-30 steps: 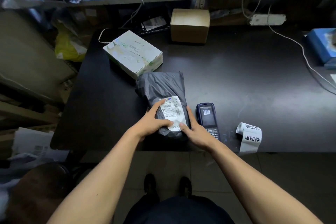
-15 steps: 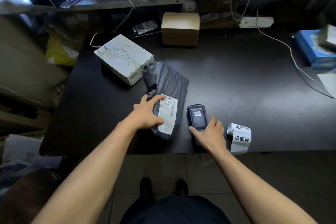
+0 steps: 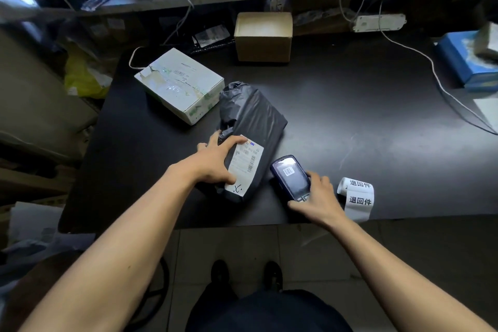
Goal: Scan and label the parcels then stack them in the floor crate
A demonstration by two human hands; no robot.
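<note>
A black plastic parcel (image 3: 256, 121) with a white shipping label (image 3: 245, 163) lies near the front edge of the dark table (image 3: 363, 121). My left hand (image 3: 215, 162) grips its near left end, thumb on the label. My right hand (image 3: 316, 198) holds the handheld scanner (image 3: 289, 176) just right of the parcel, its top end tilted up off the table. A roll of white stickers (image 3: 357, 197) with printed characters lies right of that hand. A white box (image 3: 180, 83) and a brown carton (image 3: 264, 35) sit farther back.
A blue box (image 3: 466, 62) sits at the table's right edge, with a white cable (image 3: 431, 67) running across from a power strip (image 3: 380, 22). Shelving (image 3: 188, 0) with clutter lines the back. Bags and cardboard crowd the left side. Tiled floor (image 3: 242, 245) and my shoes lie below.
My right hand left the parcel, moved right and picked up the scanner, tilting it. My left hand turned the parcel so its far end points back right.
</note>
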